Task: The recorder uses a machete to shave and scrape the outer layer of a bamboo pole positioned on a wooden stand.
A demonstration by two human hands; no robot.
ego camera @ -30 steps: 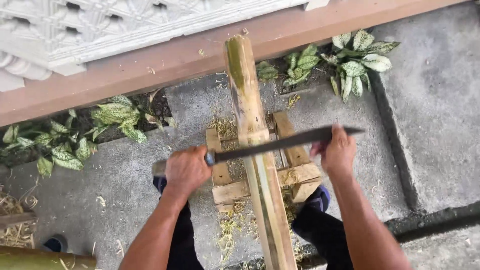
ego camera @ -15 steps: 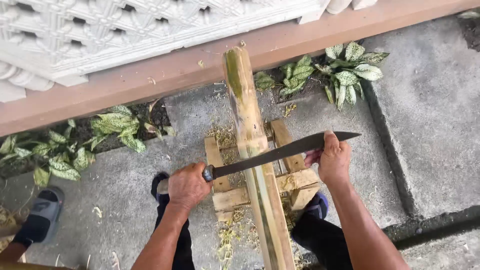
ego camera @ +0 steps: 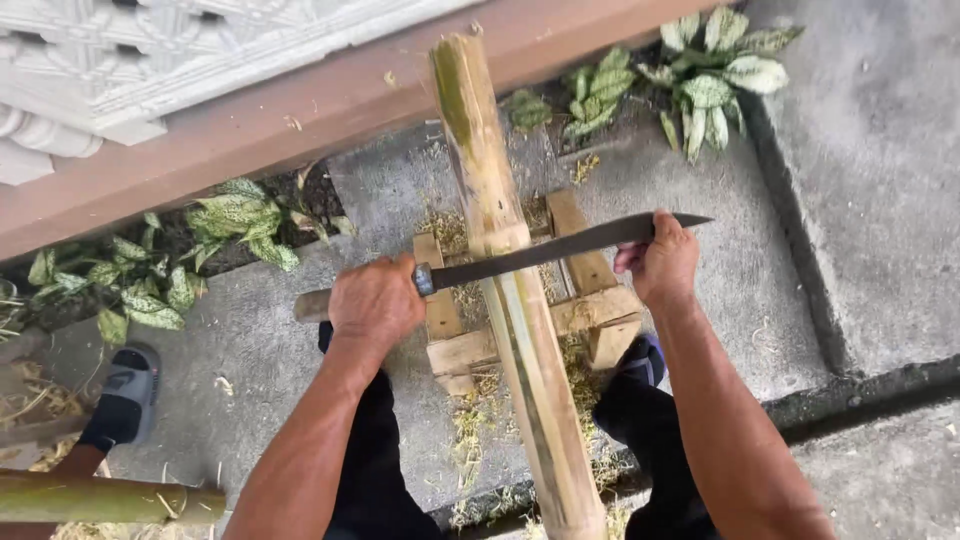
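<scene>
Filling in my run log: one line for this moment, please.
left hand: grips knife handle | right hand: holds blade | blade across bamboo pole on wooden stand

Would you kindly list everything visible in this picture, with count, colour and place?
bamboo pole: one, green-yellow, lengthwise over the stand, centre
long knife: one, dark blade, wooden handle, across the pole
wooden stand: one, pale brown, under the pole
leafy plants: several, green-white, along the wall base
concrete floor: grey, all around
second bamboo piece: one, green, bottom left
sandalled foot: one, another person's, far left
left hand: grips the handle
right hand: holds the blade near its tip
</scene>
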